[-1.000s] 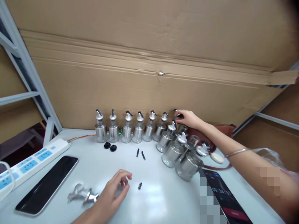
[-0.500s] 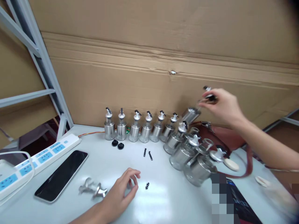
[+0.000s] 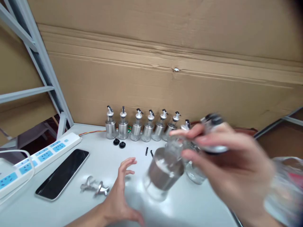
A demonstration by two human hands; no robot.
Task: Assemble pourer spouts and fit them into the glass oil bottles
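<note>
My right hand (image 3: pixel 239 167), blurred by motion, grips the neck of a glass oil bottle (image 3: pixel 164 171) with a metal sleeve. The bottle tilts, its base toward my left hand. In the same hand, by the fingers, is a silver pourer top (image 3: pixel 214 132) with a black flap. My left hand (image 3: pixel 120 195) is open just left of the bottle, thumb and fingers spread, not touching it. Two silver pourer tops (image 3: pixel 94 186) lie on their sides left of that hand. Small black flaps (image 3: pixel 146 151) and two black round stoppers (image 3: pixel 119 143) lie farther back.
Several capped oil bottles (image 3: pixel 148 127) stand in a row before the cardboard wall (image 3: pixel 142 85). At the left are a phone (image 3: pixel 62 175) and a white power strip (image 3: pixel 42 157). My right hand partly hides bottles at the right. A clear plastic bag (image 3: pixel 286 186) is there too.
My right hand has come from the back right to the front middle, bringing a bottle and a pourer top. My left hand has opened wider.
</note>
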